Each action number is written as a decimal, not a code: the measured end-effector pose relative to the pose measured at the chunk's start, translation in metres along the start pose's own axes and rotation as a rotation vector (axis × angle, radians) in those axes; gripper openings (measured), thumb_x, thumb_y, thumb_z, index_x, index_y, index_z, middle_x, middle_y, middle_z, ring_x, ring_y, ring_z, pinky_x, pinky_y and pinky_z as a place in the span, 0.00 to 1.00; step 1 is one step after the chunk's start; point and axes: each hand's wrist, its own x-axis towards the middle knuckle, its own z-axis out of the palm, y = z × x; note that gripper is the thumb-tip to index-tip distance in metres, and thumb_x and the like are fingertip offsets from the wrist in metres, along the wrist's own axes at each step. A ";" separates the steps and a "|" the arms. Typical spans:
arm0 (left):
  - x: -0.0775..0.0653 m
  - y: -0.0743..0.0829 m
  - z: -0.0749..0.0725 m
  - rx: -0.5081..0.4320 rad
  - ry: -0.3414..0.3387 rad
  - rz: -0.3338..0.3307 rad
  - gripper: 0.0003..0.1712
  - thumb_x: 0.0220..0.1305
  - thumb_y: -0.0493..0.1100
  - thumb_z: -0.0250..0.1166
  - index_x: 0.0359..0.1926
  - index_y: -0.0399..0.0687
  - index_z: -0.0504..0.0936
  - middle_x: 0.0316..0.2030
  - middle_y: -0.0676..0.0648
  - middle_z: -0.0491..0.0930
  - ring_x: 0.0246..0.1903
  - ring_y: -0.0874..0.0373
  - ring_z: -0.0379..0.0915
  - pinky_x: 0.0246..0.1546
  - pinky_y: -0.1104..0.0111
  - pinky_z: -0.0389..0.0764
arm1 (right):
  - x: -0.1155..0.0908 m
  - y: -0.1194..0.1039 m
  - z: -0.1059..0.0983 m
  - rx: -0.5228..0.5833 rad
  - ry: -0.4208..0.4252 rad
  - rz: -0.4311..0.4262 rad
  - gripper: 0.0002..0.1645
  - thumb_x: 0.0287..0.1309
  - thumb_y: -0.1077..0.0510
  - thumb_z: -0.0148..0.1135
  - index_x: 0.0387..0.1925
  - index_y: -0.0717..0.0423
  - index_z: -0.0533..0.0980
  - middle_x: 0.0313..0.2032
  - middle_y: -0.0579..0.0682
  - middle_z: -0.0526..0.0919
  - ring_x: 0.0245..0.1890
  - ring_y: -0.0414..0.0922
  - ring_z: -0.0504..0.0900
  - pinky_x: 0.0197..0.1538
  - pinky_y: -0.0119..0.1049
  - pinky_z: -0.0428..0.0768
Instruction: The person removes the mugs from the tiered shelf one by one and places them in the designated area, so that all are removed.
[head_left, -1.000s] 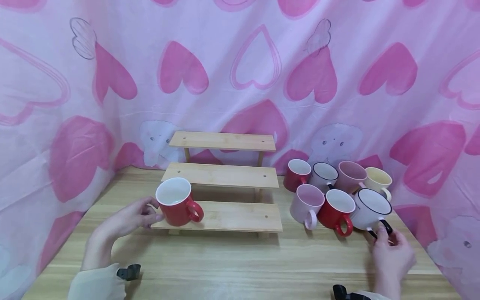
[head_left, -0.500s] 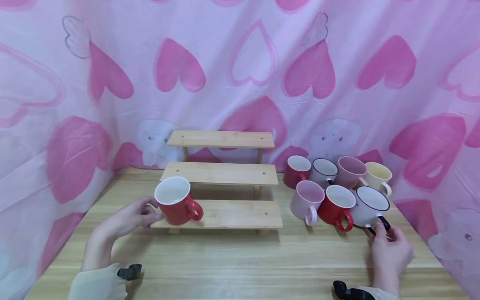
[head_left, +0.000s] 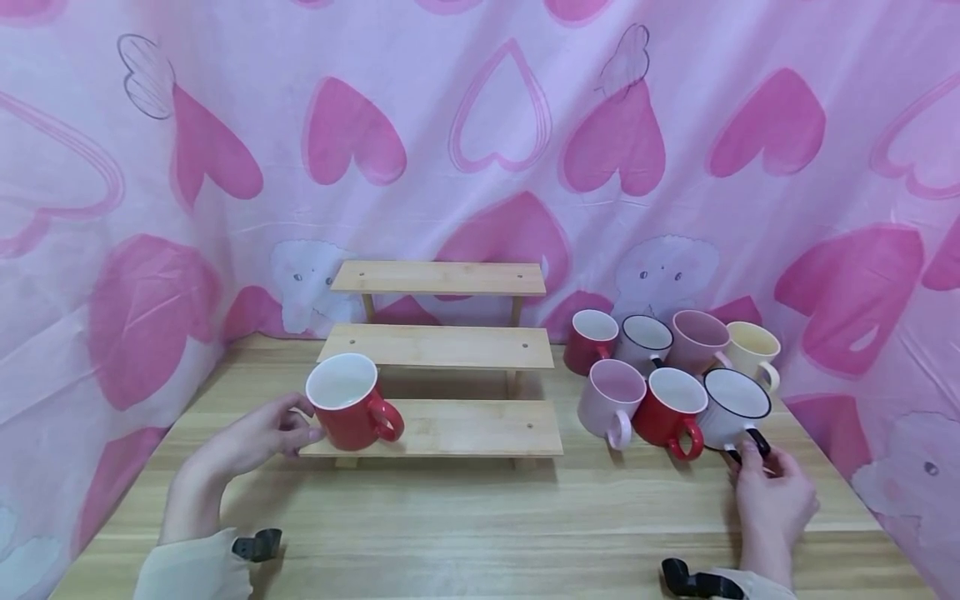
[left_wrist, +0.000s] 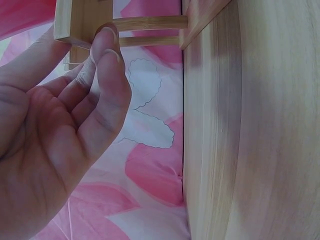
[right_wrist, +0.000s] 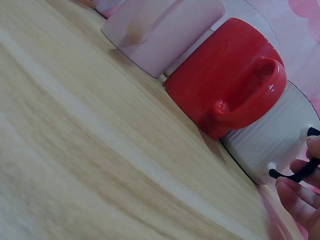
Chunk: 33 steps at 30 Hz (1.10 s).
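A red mug (head_left: 348, 404) with a white inside stands at the left end of the lowest step of a three-step wooden shelf (head_left: 465, 429), handle to the right. Beside that mug, my left hand (head_left: 262, 433) grips the shelf's left end; in the left wrist view, curled fingers (left_wrist: 107, 70) reach under its edge. My right hand (head_left: 776, 492) pinches the black handle of a white mug (head_left: 733, 412) with a black rim, at the front right of the mug group. Another red mug (head_left: 670, 408) stands at its left side, its handle plain in the right wrist view.
A light pink mug (head_left: 611, 400) ends the front row. Behind stand a red mug (head_left: 590, 343), a white black-rimmed mug (head_left: 643, 343), a darker pink mug (head_left: 697, 342) and a yellow mug (head_left: 752, 350). Pink heart-patterned cloth (head_left: 480, 125) hangs behind the wooden table (head_left: 450, 533).
My right hand has moved the white mug slightly left, closer to the red mug beside it. My left hand keeps its place. The head view has shifted a little.
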 end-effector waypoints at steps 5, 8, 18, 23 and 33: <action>0.000 0.001 0.000 -0.004 0.003 -0.008 0.25 0.65 0.47 0.66 0.52 0.34 0.69 0.29 0.44 0.78 0.33 0.44 0.77 0.38 0.58 0.75 | 0.000 0.000 0.000 0.015 -0.007 -0.002 0.17 0.62 0.46 0.63 0.41 0.56 0.81 0.16 0.17 0.72 0.16 0.20 0.74 0.33 0.17 0.66; 0.000 0.001 0.001 -0.008 -0.002 0.009 0.24 0.65 0.46 0.65 0.52 0.33 0.69 0.29 0.44 0.79 0.32 0.44 0.77 0.38 0.58 0.75 | 0.002 0.000 -0.001 0.038 -0.024 0.007 0.16 0.61 0.47 0.65 0.39 0.56 0.81 0.17 0.19 0.73 0.16 0.23 0.76 0.29 0.15 0.69; 0.000 -0.001 0.002 -0.004 0.001 0.026 0.23 0.66 0.45 0.65 0.51 0.34 0.69 0.28 0.44 0.79 0.30 0.44 0.77 0.37 0.60 0.74 | 0.005 -0.004 -0.013 -0.159 -0.133 -0.053 0.24 0.64 0.46 0.61 0.45 0.64 0.78 0.25 0.29 0.80 0.24 0.18 0.66 0.36 0.27 0.64; -0.002 -0.002 0.003 0.007 0.005 0.037 0.23 0.66 0.45 0.65 0.51 0.33 0.69 0.27 0.44 0.79 0.30 0.45 0.77 0.37 0.61 0.73 | 0.012 -0.009 -0.026 -0.260 -0.389 -0.081 0.32 0.65 0.42 0.59 0.57 0.64 0.70 0.54 0.68 0.76 0.26 0.27 0.77 0.34 0.26 0.71; -0.004 0.002 0.003 0.022 0.018 0.008 0.24 0.66 0.47 0.65 0.52 0.34 0.69 0.29 0.45 0.79 0.31 0.45 0.77 0.38 0.59 0.73 | 0.030 -0.025 -0.041 -0.419 -0.791 -0.198 0.61 0.66 0.40 0.57 0.71 0.74 0.31 0.63 0.84 0.47 0.59 0.81 0.55 0.56 0.73 0.59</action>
